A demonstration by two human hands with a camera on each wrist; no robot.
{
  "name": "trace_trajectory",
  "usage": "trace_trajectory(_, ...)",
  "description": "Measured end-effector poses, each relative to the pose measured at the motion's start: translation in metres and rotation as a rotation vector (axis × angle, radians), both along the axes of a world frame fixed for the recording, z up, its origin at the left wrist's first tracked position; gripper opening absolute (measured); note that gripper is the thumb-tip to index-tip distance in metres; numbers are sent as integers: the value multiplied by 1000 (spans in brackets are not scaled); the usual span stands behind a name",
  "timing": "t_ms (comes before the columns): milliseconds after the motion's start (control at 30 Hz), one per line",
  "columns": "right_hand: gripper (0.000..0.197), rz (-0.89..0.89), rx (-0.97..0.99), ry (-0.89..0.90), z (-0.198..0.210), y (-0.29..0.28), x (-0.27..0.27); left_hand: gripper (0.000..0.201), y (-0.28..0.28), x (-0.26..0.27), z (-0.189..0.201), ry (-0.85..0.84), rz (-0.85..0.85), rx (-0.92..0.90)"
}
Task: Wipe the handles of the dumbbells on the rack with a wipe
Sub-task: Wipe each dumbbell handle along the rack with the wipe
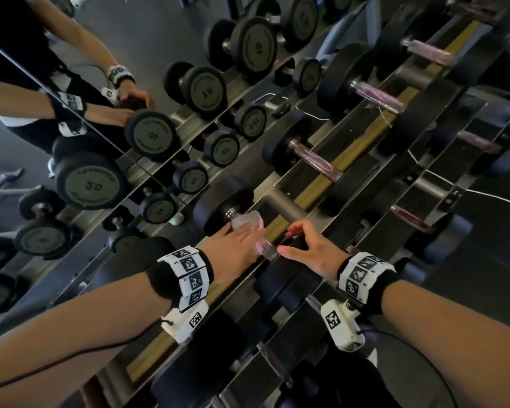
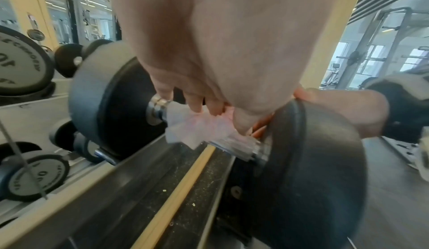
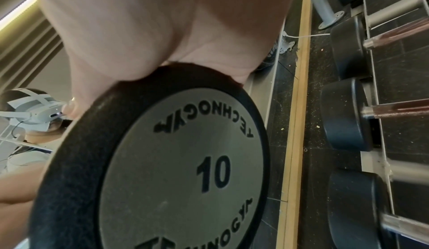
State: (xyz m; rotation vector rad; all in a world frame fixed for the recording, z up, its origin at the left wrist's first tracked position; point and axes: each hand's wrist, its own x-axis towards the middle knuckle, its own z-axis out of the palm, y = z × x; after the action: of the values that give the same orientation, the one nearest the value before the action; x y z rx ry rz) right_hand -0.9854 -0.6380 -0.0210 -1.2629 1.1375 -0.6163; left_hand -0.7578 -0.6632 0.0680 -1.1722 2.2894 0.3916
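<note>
Hidden: my left fingertips are buried in the wipe (image 2: 197,126), and the handle (image 1: 267,251) shows only as a short clear stub at its near end.
Left hand (image 1: 236,245): my fingers curl over the wipe, clamping it round the handle — thumb underneath, seen from the left wrist.
Right hand (image 1: 312,248): my palm sits on the rim of the near head (image 3: 176,170); fingers bend over its top edge, gripping it. Their tips are out of sight from the right wrist.
Dumbbell: lies on the top tier of the rack (image 1: 312,184), nearest of its row, between my 2 hands.
Wipe: thin, pale, crumpled, faintly pink where light passes through.
Near head: round black rubber, matte, with a grey disc stamped 10.
Far head (image 2: 111,102): the same black rubber; a ribbed chrome collar (image 2: 157,108) joins it to the handle.
Blurred: the neighbouring handles (image 1: 317,160) to the right — glossy, pinkish.
Mirror (image 1: 71,69): far left, doubling the rack and my arms.
</note>
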Motion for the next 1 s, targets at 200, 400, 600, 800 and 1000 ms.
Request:
trace_trajectory(200,74,-12,-2,0,0,1,0,61,-15,0,-3,-68,-22,-107)
trace_trajectory(400,70,-44,-4,-3,-5,1,2,44,-5,-7,-10,221,-21,-20)
trace_trajectory(600,64,-52,6,-9,-7,1,2,40,-24,-14,2,107,69,-10)
trace_trajectory(800,76,-59,-9,-14,-7,1,3,33,-27,-17,2,120,9,-61)
trace_trajectory(1000,79,-77,-34,-15,-6,2,4,21,-24,-13,-3,163,-70,-5)
